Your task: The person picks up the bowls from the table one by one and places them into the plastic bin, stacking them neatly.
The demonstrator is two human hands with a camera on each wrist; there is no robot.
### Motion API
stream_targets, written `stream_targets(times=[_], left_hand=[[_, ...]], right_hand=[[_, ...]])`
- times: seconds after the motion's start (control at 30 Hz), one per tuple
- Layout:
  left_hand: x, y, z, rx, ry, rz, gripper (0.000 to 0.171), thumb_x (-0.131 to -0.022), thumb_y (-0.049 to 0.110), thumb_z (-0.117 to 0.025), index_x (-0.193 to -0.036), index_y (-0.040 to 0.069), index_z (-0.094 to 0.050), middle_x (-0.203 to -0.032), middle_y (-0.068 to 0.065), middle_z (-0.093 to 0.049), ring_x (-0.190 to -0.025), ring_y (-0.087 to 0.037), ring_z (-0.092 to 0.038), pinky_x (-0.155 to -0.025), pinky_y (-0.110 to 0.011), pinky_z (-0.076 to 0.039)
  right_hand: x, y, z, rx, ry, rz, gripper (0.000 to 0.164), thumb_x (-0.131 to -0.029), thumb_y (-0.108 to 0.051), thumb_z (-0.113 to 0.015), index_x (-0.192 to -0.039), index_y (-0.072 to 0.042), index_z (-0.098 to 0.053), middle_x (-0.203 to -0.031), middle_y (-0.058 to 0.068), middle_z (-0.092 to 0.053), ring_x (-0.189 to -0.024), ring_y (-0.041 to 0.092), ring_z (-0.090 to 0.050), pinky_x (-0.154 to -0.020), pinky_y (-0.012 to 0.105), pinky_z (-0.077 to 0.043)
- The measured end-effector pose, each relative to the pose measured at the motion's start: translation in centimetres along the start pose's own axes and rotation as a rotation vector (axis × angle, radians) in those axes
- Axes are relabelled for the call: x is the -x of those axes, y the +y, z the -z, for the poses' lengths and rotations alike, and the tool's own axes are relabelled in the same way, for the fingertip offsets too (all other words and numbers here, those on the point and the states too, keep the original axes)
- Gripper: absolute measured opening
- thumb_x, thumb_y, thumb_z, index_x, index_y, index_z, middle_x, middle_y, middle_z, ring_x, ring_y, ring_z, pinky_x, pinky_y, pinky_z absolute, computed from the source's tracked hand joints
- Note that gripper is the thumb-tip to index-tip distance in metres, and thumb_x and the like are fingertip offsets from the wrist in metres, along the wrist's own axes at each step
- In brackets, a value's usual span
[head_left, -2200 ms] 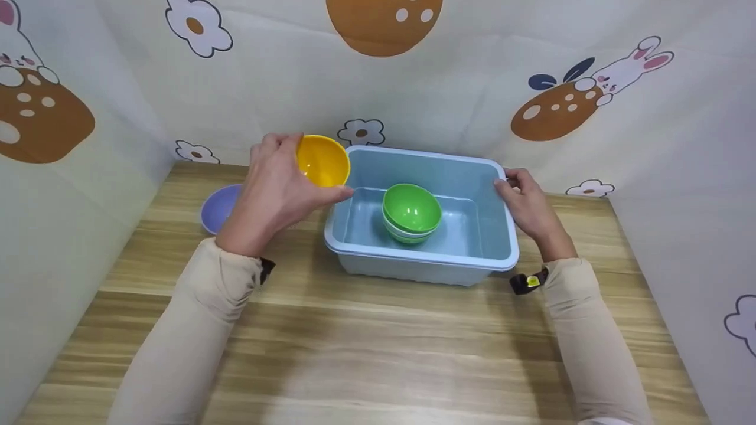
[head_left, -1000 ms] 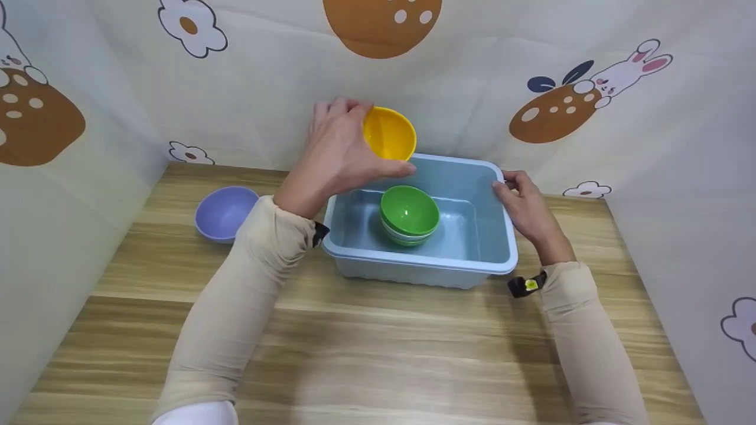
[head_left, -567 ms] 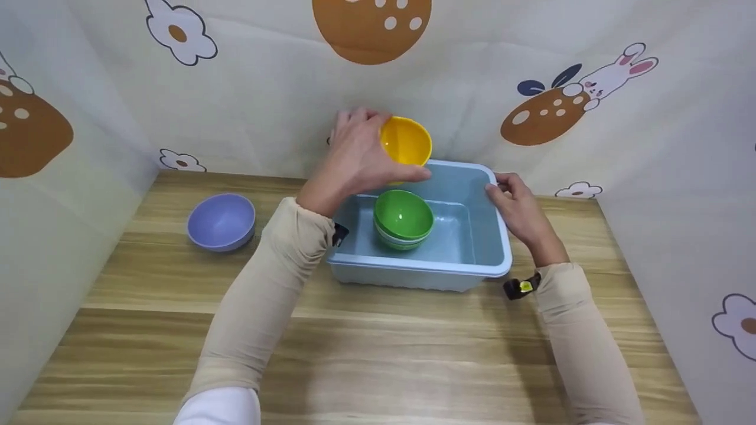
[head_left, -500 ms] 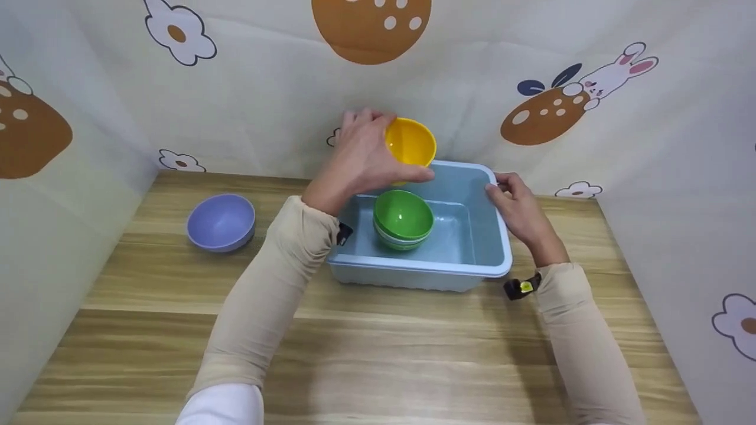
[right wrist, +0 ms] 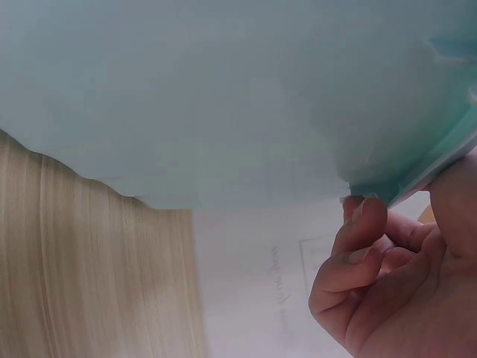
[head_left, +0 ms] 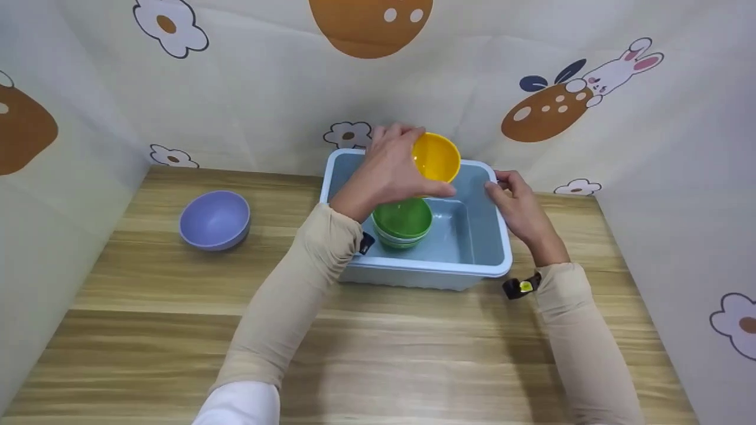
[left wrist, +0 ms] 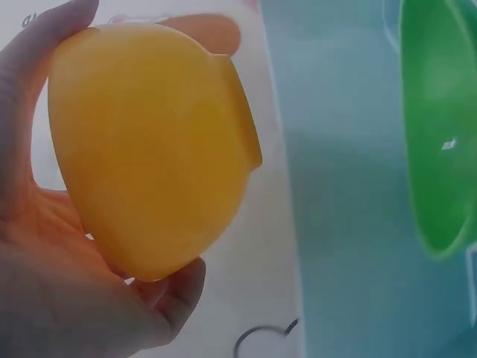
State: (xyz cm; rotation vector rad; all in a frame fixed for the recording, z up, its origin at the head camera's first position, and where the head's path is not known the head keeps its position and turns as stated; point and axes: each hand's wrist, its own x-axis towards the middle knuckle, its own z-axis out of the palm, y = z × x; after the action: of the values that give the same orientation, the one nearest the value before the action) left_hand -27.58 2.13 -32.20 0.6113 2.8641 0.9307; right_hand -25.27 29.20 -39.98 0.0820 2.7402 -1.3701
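A yellow bowl is held by its rim in my left hand, over the back part of a light blue plastic basin. The left wrist view shows the yellow bowl between thumb and fingers, its foot ring facing the basin. Below my left hand, a green bowl sits atop a small stack inside the basin, with a white rim under it; my hand hides part of it. My right hand grips the basin's right rim, thumb inside and fingers outside, as the right wrist view of the hand also shows.
A purple bowl stands on the wood-grain table, left of the basin. Behind the basin hangs a pale printed cloth, which also encloses both sides.
My left hand has carried the yellow bowl rightward from the basin's left side, then lowered it toward the green bowl. The purple bowl has come into full view. My right hand stays on the rim.
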Motion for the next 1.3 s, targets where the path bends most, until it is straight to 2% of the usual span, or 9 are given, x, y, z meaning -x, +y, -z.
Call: stream_targets(times=[0.17,0.6,0.73,0.83,1.0,1.1,1.3], left_hand=[[-0.1,0.0,-1.0,-0.011,-0.005,0.002,0.106,-0.067,0.068,-0.08,-0.154,0.019,-0.043,-0.154,-0.003,-0.043,-0.135,-0.024,-0.033,-0.106,-0.04,-0.043],[-0.4,-0.6,-2.0,-0.059,-0.049,-0.015,0.109,-0.067,0.067,-0.081,-0.156,0.018,-0.041,-0.157,-0.003,-0.039,-0.136,-0.024,-0.034,-0.111,-0.04,-0.042],[-0.4,-0.9,-2.1,-0.07,-0.086,-0.029,0.108,-0.067,0.065,-0.082,-0.154,0.017,-0.042,-0.153,-0.005,-0.041,-0.134,-0.024,-0.034,-0.11,-0.041,-0.043],[-0.2,-1.0,-2.2,-0.095,-0.139,-0.04,0.106,-0.068,0.062,-0.084,-0.153,0.017,-0.042,-0.148,-0.006,-0.043,-0.133,-0.025,-0.034,-0.111,-0.041,-0.043],[0.0,-1.3,-2.4,-0.114,-0.225,-0.052,0.101,-0.068,0.055,-0.087,-0.151,0.017,-0.044,-0.143,-0.006,-0.046,-0.132,-0.026,-0.035,-0.11,-0.044,-0.044],[0.0,-1.5,-2.6,-0.122,-0.254,-0.035,0.1,-0.068,0.054,-0.089,-0.15,0.016,-0.045,-0.141,-0.006,-0.046,-0.129,-0.026,-0.037,-0.107,-0.043,-0.047],[-0.1,-1.6,-2.9,-0.159,-0.296,0.009,0.102,-0.067,0.052,-0.091,-0.15,0.015,-0.043,-0.139,-0.007,-0.046,-0.126,-0.025,-0.039,-0.107,-0.041,-0.05]], right_hand=[[0.0,0.0,-0.2,-0.012,-0.004,0.003,0.062,-0.105,-0.05,-0.046,-0.151,-0.008,-0.038,-0.143,0.017,-0.047,-0.123,0.034,-0.052,-0.115,0.052,-0.044],[0.0,-0.1,-0.2,-0.016,0.021,-0.016,0.063,-0.104,-0.052,-0.047,-0.151,-0.01,-0.038,-0.146,0.016,-0.047,-0.128,0.034,-0.051,-0.116,0.055,-0.043],[0.0,-0.1,-0.2,-0.028,0.021,-0.01,0.061,-0.105,-0.05,-0.047,-0.15,-0.01,-0.039,-0.147,0.017,-0.047,-0.128,0.035,-0.051,-0.115,0.057,-0.043],[0.0,0.1,-0.2,-0.031,0.025,0.008,0.061,-0.105,-0.049,-0.047,-0.15,-0.008,-0.04,-0.145,0.018,-0.048,-0.127,0.036,-0.052,-0.113,0.058,-0.045],[-0.1,0.3,-0.2,-0.041,0.051,0.042,0.057,-0.105,-0.043,-0.05,-0.147,-0.004,-0.044,-0.139,0.021,-0.052,-0.121,0.033,-0.054,-0.109,0.051,-0.047],[-0.2,0.4,-0.3,-0.045,0.055,0.05,0.057,-0.105,-0.042,-0.05,-0.146,-0.002,-0.045,-0.139,0.022,-0.053,-0.121,0.032,-0.054,-0.107,0.05,-0.046],[-0.2,0.5,-0.2,-0.041,0.042,0.047,0.06,-0.105,-0.045,-0.049,-0.148,-0.004,-0.042,-0.143,0.021,-0.05,-0.124,0.035,-0.052,-0.112,0.056,-0.045]])
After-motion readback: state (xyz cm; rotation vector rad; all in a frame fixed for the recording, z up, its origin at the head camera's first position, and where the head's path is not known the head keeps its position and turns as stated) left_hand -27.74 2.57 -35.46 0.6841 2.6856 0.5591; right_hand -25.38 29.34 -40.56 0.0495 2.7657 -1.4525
